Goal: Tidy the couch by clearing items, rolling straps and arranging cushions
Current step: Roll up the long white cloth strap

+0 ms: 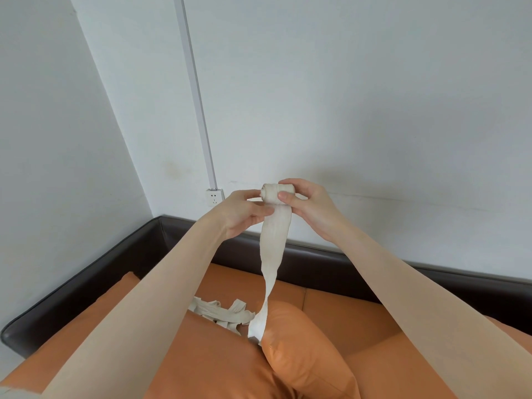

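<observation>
- Where the two white walls meet, the couch [331, 306] fills the corner, its orange seat framed by a dark back and arm.
- An orange cushion [302, 349] lies on the seat in the foreground, below the raised arms.
- A loose heap of cream strap [218, 312] lies on the seat just left of that cushion, not yet rolled.
- From the heap one band of the strap climbs, twisting once, straight up to the hands, so the unrolled length hangs below the fingers.
- The left hand [244, 210] has its fingers curled on the strap just beneath the roll and at the roll's left end, holding the band flat.
- The right hand [305, 203] pinches the roll [273, 192] between thumb in front and fingers behind, gripping its right half.
- The roll is small and tight, held in the air in front of the wall, its long axis running left to right across both hands.
- Judging from this, the next turn depends on the right hand's fingers twisting the roll downward onto the hanging band while the left feeds it; both hands are equally near.
- A wall socket [214, 197] sits just behind the left hand.
</observation>
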